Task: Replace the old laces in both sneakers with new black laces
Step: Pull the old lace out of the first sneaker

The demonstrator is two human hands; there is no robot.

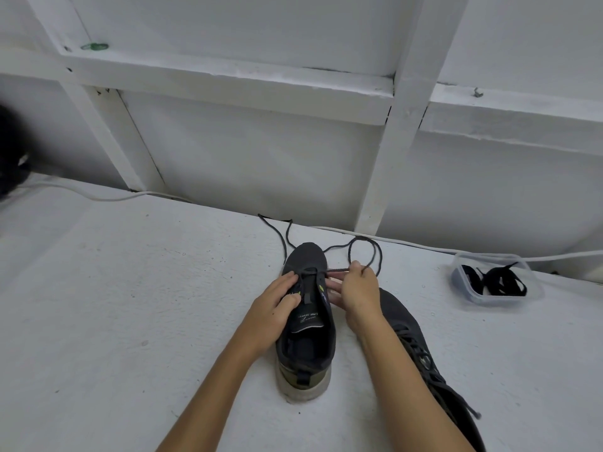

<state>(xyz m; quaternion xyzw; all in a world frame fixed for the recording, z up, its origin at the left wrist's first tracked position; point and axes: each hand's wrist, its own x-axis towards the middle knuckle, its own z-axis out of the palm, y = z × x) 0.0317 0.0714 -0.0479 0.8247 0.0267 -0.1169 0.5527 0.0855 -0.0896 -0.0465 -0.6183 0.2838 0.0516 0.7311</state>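
Sneaker in hand: the dark sneaker (306,321) stands upright on the white surface (114,305) in front of the person, heel toward the camera, toe pointing away toward the wall.
Long axis: heel-to-toe, running almost straight away from the person; the eyelet rows follow that line.
Old lace: the grey lace (365,252) is threaded only through the eyelets nearest the toe; one end trails off past the toe to the left, the other loops out to the right of the toe.
Right hand: the right hand (357,290) sits just right of the sneaker's forefoot, thumb and fingers pinching the lace where it leaves the eyelets, so the strand runs short and taut leftward from the grip to the shoe.
Left hand: the left hand (275,301) rests on the sneaker's left side, fingers curled over the eyelet edge and tongue, holding the shoe steady.
Key relation: a pull must go rightward, across the long axis, away from the sneaker; the right hand is already on the lace, and I judge it the one to draw it out.
Second sneaker: the other sneaker (421,347), just right of the first behind the right forearm, looks fully laced.
New laces: black laces (496,282) lie coiled in a clear plastic tub (535,293) well to the right of the sneaker.
Writing: pale print on the tongue, too small to read.
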